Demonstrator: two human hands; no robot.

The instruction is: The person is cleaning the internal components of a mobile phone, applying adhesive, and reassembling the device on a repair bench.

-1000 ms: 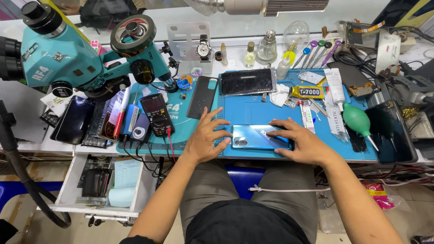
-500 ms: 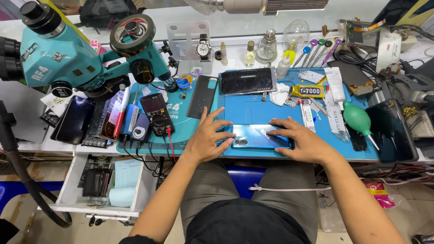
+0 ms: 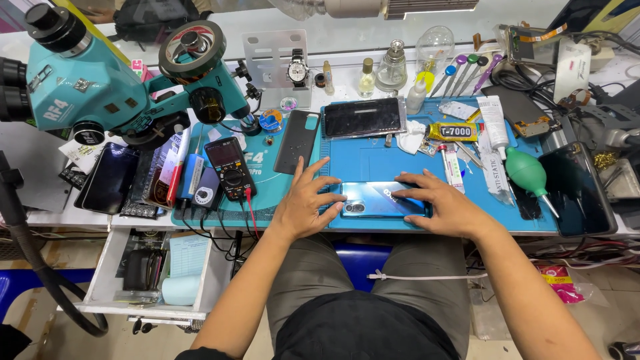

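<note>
Blue phone (image 3: pixel 380 199) under both hands (image 3: pixel 303 203) (image 3: pixel 437 203); multimeter (image 3: pixel 230 167) left, blower (image 3: pixel 527 175) right.

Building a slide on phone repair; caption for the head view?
Both hands, left hand and right hand, press a blue phone flat on the blue mat.
</note>
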